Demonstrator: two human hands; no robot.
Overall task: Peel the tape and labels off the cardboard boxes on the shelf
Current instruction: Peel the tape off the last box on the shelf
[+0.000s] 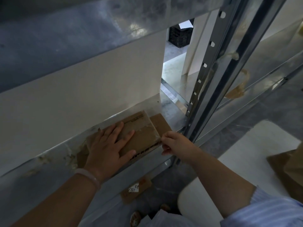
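Note:
A flat brown cardboard box (141, 133) lies on the metal shelf (54, 159), with clear tape (151, 126) across its far end and black print along its near edge. My left hand (108, 145) presses flat on the box's top, fingers spread and straight. At the box's right corner my right hand (172, 143) pinches the tape's edge between thumb and fingers. A second cardboard piece (161, 123) sticks out from under the box on the right.
Old tape scraps (68, 157) cling to the shelf's front edge. A metal upright (211, 76) stands just right of the box. On the floor below lie a cardboard piece with a white label (136, 189) and a white bag (229, 163).

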